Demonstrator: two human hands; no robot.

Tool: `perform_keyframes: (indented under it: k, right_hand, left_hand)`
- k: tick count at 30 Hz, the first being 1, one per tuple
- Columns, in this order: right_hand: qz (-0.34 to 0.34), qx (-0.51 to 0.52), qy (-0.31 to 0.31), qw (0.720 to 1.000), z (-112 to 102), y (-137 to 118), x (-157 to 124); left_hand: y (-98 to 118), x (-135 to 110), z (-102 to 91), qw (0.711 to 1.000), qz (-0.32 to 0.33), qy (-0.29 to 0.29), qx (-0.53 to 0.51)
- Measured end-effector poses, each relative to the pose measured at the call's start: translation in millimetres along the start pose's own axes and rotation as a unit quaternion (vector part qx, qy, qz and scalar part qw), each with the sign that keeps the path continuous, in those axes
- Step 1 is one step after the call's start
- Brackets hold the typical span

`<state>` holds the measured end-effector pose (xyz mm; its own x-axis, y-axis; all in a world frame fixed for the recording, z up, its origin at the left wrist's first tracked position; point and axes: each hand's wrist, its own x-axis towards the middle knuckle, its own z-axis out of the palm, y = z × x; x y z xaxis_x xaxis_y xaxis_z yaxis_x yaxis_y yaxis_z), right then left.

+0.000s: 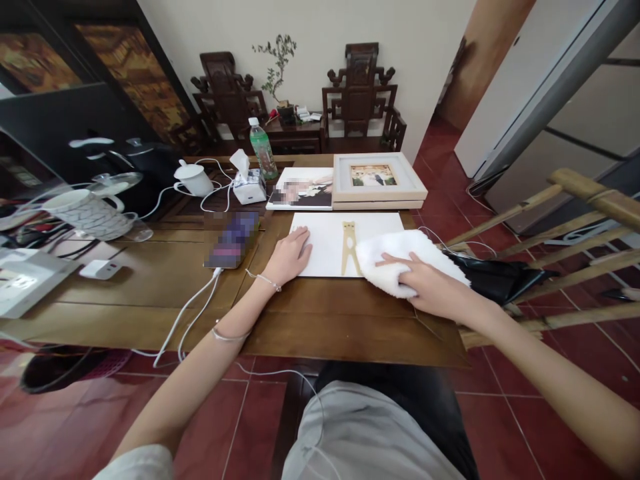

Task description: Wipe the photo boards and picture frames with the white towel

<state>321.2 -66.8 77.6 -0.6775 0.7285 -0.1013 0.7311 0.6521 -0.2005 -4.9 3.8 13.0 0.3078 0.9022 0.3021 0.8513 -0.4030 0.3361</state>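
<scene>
A white flat panel (320,250), like the back of a picture, lies on the wooden table near its right end. Attached to or lying on it is a beige, forked piece (349,247) with a hole in its middle, perhaps a picture stand. My left hand (290,255) rests flat on the panel's left edge, fingers stretched out and holding nothing. In my right hand (417,283) is a fluffy white cloth (385,253), pressed over the panel's right side and reaching past the table edge. The cloth hides that part of the panel and some of my fingers.
Behind the panel lie a photo print (305,190) and a light wooden picture frame (415,183). A phone (233,240) with cables, a tissue box (250,188), a bottle (263,150) and cups (194,179) stand to the left. A wooden chair (595,200) is at the right.
</scene>
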Motion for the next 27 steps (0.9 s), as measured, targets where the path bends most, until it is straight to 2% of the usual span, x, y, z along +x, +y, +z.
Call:
perform_keyframes:
  k: [3,6,10,13,18,21,24,27]
  right_hand:
    - [0.004,-0.034,0.028,0.999,-7,17,21]
    - [0.019,-0.115,0.048,0.992,-9,29,53]
    - [0.095,-0.153,0.040,0.983,-2,22,80]
    - [0.102,-0.158,0.030,0.982,5,4,71]
    - [0.065,-0.162,0.010,0.985,14,-28,21]
    - [0.043,-0.149,-0.001,0.988,12,-34,4]
    - [0.038,-0.119,-0.011,0.992,4,-24,12]
    - [0.050,-0.101,-0.001,0.994,-4,-6,38]
  left_hand:
    - [-1,0,-0.5,1.000,-0.001,-0.003,-0.004]
    - [-3,0,-0.7,1.000,-0.001,-0.006,-0.008]
    - [-5,0,-1.3,1.000,0.005,-0.013,-0.001]
    - [-4,-1,-1.9,1.000,0.011,-0.012,0.004]
    - [-2,-1,-1.6,1.000,0.011,-0.011,0.018]
    - [-3,0,-0.9,1.000,0.015,-0.008,0.023]
    - [-4,0,-1.0,1.000,0.018,-0.005,0.017]
    - [-6,0,-1.9,1.000,0.020,-0.009,0.011]
